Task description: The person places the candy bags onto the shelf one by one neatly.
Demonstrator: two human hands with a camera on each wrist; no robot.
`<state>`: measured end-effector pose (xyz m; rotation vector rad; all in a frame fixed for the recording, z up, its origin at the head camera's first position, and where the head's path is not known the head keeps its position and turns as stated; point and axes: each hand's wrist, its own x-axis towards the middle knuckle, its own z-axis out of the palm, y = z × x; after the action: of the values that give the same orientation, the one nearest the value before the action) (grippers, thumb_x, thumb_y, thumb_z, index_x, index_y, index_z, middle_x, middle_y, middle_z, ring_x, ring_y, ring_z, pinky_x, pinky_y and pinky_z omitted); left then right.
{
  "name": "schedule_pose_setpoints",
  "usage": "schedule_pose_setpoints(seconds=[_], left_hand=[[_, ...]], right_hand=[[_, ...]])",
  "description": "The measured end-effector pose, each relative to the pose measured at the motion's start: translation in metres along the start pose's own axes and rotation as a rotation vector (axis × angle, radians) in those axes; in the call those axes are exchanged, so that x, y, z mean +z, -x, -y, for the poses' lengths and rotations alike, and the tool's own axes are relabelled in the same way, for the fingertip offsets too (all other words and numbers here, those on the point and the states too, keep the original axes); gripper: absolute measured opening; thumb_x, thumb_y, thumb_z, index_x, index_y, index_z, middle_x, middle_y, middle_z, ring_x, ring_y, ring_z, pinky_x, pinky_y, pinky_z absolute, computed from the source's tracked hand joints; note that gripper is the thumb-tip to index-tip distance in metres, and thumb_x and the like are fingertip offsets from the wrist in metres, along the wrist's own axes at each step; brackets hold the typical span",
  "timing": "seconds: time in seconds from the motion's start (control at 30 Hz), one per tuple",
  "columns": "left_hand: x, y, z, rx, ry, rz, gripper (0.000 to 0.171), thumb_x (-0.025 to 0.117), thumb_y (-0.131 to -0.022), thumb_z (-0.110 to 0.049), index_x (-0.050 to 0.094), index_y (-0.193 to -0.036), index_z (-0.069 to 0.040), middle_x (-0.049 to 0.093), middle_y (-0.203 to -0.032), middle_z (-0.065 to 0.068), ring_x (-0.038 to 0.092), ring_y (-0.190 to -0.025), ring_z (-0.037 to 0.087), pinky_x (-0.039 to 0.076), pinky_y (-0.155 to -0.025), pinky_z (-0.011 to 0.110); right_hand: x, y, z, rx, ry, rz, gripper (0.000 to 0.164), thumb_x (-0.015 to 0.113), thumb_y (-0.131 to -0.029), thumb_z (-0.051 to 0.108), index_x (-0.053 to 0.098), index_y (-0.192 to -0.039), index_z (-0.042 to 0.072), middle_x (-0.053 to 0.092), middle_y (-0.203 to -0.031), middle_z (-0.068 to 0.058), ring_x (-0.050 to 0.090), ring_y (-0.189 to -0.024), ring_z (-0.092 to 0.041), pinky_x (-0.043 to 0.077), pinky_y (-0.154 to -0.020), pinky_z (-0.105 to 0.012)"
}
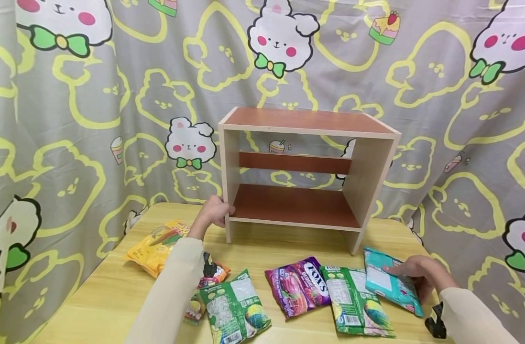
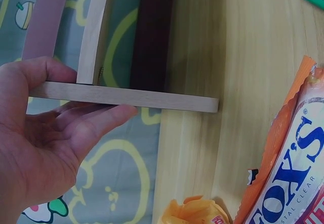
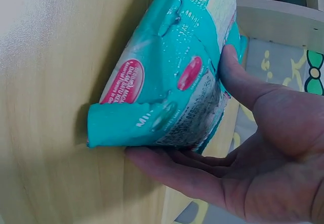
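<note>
My left hand [image 1: 214, 211] holds the left side panel of a small wooden shelf [image 1: 303, 120] with reddish-brown boards. In the left wrist view, the thumb lies on the inner face of the pale panel [image 2: 167, 98] and the fingers are behind it. On the right, my right hand [image 1: 422, 273] grips a teal candy bag [image 1: 385, 282] at its outer side. The right wrist view has the thumb on one face of the bag and the fingers under its other side, with the bag tilted close over the table.
Green candy bags [image 1: 234, 308] and a purple Fox's bag [image 1: 298, 288] lie in front of the shelf. Left of them are a yellow bag [image 1: 152, 251] and an orange Fox's bag [image 2: 288, 158], partly behind my left arm. A patterned curtain [image 1: 159, 95] surrounds the wooden table [image 1: 99, 296].
</note>
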<state>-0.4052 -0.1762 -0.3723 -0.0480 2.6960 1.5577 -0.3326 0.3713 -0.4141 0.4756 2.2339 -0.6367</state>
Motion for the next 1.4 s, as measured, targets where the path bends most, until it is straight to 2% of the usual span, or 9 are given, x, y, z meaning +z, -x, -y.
schedule_pose_setpoints(seconds=[0.23, 0.5, 0.67, 0.83, 0.97, 1.07, 1.3, 1.4], left_hand=[[0.0, -0.001, 0.001, -0.009, -0.001, 0.001, 0.022, 0.061, -0.081, -0.012, 0.06, -0.097, 0.002, 0.063, -0.089, 0.018, 0.066, -0.065, 0.031, 0.058, -0.058, 0.041], [-0.001, 0.0, 0.001, -0.011, 0.007, 0.003, 0.023, 0.061, -0.081, -0.012, 0.059, -0.099, 0.002, 0.064, -0.091, 0.019, 0.066, -0.065, 0.03, 0.058, -0.058, 0.04], [-0.002, 0.002, 0.0, -0.018, 0.008, 0.006, 0.023, 0.06, -0.081, -0.012, 0.06, -0.1, 0.002, 0.064, -0.09, 0.019, 0.066, -0.066, 0.031, 0.058, -0.059, 0.041], [-0.003, 0.001, 0.0, -0.01, 0.016, 0.016, 0.028, 0.06, -0.08, -0.011, 0.059, -0.104, 0.003, 0.063, -0.089, 0.019, 0.065, -0.067, 0.032, 0.058, -0.061, 0.042], [-0.002, 0.001, 0.0, -0.012, 0.015, 0.014, 0.028, 0.06, -0.08, -0.011, 0.06, -0.104, 0.003, 0.064, -0.09, 0.019, 0.065, -0.066, 0.03, 0.058, -0.06, 0.042], [-0.001, 0.0, 0.0, -0.01, 0.013, 0.005, 0.028, 0.061, -0.079, -0.012, 0.061, -0.104, 0.001, 0.064, -0.091, 0.019, 0.066, -0.065, 0.029, 0.058, -0.059, 0.041], [-0.001, 0.002, -0.001, -0.006, 0.011, 0.01, 0.024, 0.061, -0.08, -0.012, 0.061, -0.1, 0.002, 0.063, -0.09, 0.018, 0.065, -0.064, 0.029, 0.058, -0.059, 0.041], [-0.001, 0.001, -0.001, -0.004, 0.014, 0.008, 0.024, 0.062, -0.079, -0.012, 0.061, -0.099, 0.002, 0.063, -0.089, 0.018, 0.065, -0.064, 0.029, 0.058, -0.059, 0.041]], right_hand=[[0.002, -0.005, -0.004, -0.005, -0.04, -0.058, 0.101, 0.058, -0.081, 0.066, 0.041, -0.119, -0.026, 0.064, -0.09, -0.024, 0.067, -0.086, -0.034, 0.055, -0.079, -0.042], [0.003, -0.005, 0.0, 0.003, -0.02, -0.206, 0.117, 0.065, -0.074, 0.068, 0.024, -0.13, -0.027, 0.053, -0.101, -0.035, 0.062, -0.089, -0.036, 0.055, -0.077, -0.043], [0.001, -0.006, 0.003, 0.004, 0.021, -0.257, 0.114, 0.068, -0.072, 0.067, 0.029, -0.127, -0.026, 0.051, -0.106, -0.034, 0.059, -0.09, -0.035, 0.055, -0.076, -0.043], [-0.001, -0.005, 0.002, -0.063, 0.006, -0.281, 0.11, 0.071, -0.073, 0.06, 0.027, -0.125, -0.026, 0.046, -0.11, -0.037, 0.056, -0.091, -0.037, 0.054, -0.075, -0.045], [-0.002, -0.003, -0.001, -0.15, 0.008, -0.297, 0.103, 0.073, -0.075, 0.055, 0.031, -0.122, -0.027, 0.047, -0.106, -0.035, 0.055, -0.088, -0.037, 0.053, -0.071, -0.045], [-0.003, 0.0, -0.002, -0.199, 0.007, -0.311, 0.094, 0.074, -0.076, 0.051, 0.037, -0.117, -0.026, 0.051, -0.097, -0.029, 0.057, -0.082, -0.033, 0.053, -0.067, -0.043], [-0.009, 0.017, -0.001, -0.282, -0.051, -0.272, 0.054, 0.071, -0.082, 0.029, 0.05, -0.1, -0.017, 0.059, -0.083, -0.017, 0.062, -0.073, -0.025, 0.055, -0.065, -0.039], [-0.013, 0.022, 0.001, -0.316, -0.056, -0.285, 0.046, 0.07, -0.081, 0.023, 0.051, -0.098, -0.016, 0.058, -0.081, -0.015, 0.061, -0.071, -0.023, 0.054, -0.064, -0.038]])
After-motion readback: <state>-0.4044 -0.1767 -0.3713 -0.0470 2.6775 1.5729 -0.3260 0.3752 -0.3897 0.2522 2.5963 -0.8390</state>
